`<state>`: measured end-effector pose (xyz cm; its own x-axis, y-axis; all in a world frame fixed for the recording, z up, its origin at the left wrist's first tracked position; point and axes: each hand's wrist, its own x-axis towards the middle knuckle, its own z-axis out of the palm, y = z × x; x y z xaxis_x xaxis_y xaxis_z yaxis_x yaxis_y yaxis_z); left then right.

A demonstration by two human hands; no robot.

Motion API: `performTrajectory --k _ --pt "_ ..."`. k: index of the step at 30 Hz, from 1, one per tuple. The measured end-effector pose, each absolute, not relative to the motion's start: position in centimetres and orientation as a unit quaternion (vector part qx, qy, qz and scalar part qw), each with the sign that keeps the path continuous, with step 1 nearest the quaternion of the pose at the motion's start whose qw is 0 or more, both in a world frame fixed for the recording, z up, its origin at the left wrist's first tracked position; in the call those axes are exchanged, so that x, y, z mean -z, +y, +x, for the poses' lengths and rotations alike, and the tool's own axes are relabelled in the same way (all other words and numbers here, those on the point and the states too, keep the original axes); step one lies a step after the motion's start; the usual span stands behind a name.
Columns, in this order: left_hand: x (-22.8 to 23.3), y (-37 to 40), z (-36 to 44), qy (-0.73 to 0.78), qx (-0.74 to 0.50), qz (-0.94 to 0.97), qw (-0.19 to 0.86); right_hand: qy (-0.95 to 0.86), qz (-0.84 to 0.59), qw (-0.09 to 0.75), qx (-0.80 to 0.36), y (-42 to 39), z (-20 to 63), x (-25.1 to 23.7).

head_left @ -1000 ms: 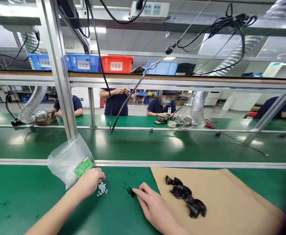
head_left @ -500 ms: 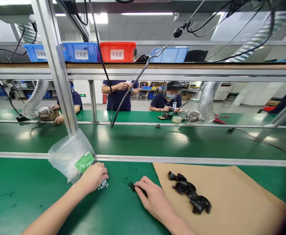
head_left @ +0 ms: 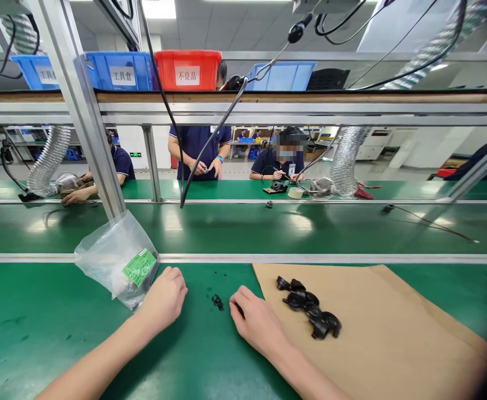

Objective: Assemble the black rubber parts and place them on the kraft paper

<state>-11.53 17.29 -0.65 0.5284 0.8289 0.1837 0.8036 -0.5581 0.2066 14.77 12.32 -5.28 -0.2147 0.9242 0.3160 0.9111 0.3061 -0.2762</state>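
Lying on our smooth green bench, a loose heap of tiny black bits sits just left of our right hand. Its fingers are bent, with a dark patch showing between thumb and forefinger — we cannot tell whether that is a gripped piece or shadow. Our left hand, across the heap, has its fingers curled in; we cannot see whether they pinch anything. Beside it slumps a bag of thin, cloudy, wrinkled plastic with a flat green label. To the right, glossy, rounded black parts lie clustered on matte brown paper.
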Motion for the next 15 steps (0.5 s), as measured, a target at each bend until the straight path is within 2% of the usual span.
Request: performTrajectory --k 4,10,12,15 --pt "2.3 13.6 -8.8 0.398 -0.141 0.904 0.070 -0.761 -0.600 0.231 -0.087 12.2 14.9 4.8" --pt "5.2 12.0 -7.6 0.369 -0.084 0.926 0.020 -0.752 -0.601 0.244 -0.117 11.9 15.0 4.8" --pt "5.2 12.0 -7.7 0.379 -0.119 0.914 0.079 -0.749 -0.590 0.267 -0.143 11.7 14.9 4.8" --pt "5.1 12.0 -7.5 0.406 -0.237 0.824 0.318 -0.727 -0.559 0.322 -0.235 11.0 14.5 4.3"
